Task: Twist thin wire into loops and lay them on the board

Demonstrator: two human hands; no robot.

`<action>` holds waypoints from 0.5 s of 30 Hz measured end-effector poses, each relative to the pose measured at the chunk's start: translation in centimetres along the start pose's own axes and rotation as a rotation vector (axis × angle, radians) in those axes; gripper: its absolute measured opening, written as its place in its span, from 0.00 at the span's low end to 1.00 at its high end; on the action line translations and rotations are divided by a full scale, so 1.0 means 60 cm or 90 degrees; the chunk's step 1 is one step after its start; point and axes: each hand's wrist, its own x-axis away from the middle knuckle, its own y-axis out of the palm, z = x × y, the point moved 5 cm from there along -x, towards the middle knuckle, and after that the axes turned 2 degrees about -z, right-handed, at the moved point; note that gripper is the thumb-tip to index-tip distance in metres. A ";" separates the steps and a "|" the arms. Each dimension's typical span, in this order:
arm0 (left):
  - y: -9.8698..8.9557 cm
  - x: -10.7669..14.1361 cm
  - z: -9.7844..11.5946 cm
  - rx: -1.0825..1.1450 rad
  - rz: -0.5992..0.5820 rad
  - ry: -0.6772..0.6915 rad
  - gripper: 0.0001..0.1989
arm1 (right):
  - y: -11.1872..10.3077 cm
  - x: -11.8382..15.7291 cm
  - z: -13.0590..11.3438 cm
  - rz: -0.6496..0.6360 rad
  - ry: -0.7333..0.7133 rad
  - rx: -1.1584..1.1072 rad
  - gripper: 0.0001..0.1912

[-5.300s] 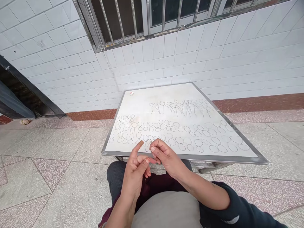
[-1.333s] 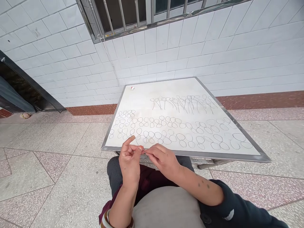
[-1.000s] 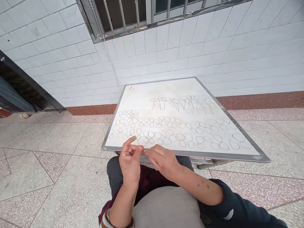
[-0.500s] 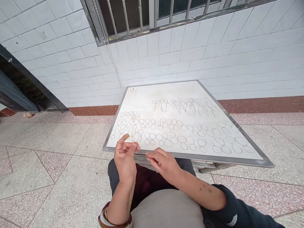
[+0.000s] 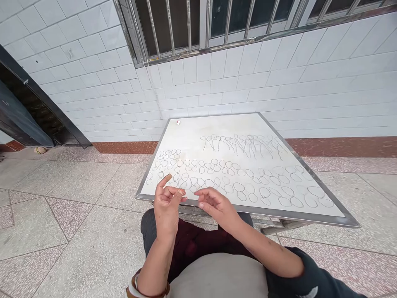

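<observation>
My left hand [image 5: 167, 209] is over the near edge of the white board, thumb and forefinger pinched on a thin strand that looks like wire. Its finest part hardly shows against the background. One finger with a brownish tip is raised apart from the pinch. My right hand [image 5: 218, 207] hovers just to the right, fingers curved and apart, with nothing visible in it. Beyond both hands, rows of thin wire rings [image 5: 249, 193] lie on the board. Farther back is a row of wire loops with long tails [image 5: 245, 145].
The white board [image 5: 214, 122] has a grey metal rim and stands against a tiled wall [image 5: 198, 97]. A small white and red object [image 5: 178, 122] lies at its far left corner. Above is a barred window [image 5: 229, 25]. My legs are under the near edge.
My right hand has let go of the thin strand; its fingers have spread and moved slightly away from the left. My left hand keeps its pinch. The camera view has tilted up a little.
</observation>
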 end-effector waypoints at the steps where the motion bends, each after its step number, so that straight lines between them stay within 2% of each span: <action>1: 0.008 0.006 -0.004 0.006 -0.029 -0.023 0.28 | 0.004 -0.008 -0.004 -0.007 0.018 -0.050 0.11; 4: 0.026 0.020 -0.014 0.006 -0.088 -0.083 0.29 | 0.014 -0.023 -0.012 -0.002 0.052 -0.149 0.11; 9: 0.030 0.027 -0.031 0.064 -0.108 -0.161 0.30 | 0.019 -0.022 -0.003 -0.001 0.087 -0.245 0.10; 12: 0.033 0.032 -0.041 0.128 -0.122 -0.199 0.31 | 0.015 -0.019 0.000 0.000 0.106 -0.263 0.11; 15: 0.037 0.036 -0.044 0.164 -0.135 -0.200 0.31 | 0.010 -0.018 -0.003 0.004 0.110 -0.256 0.11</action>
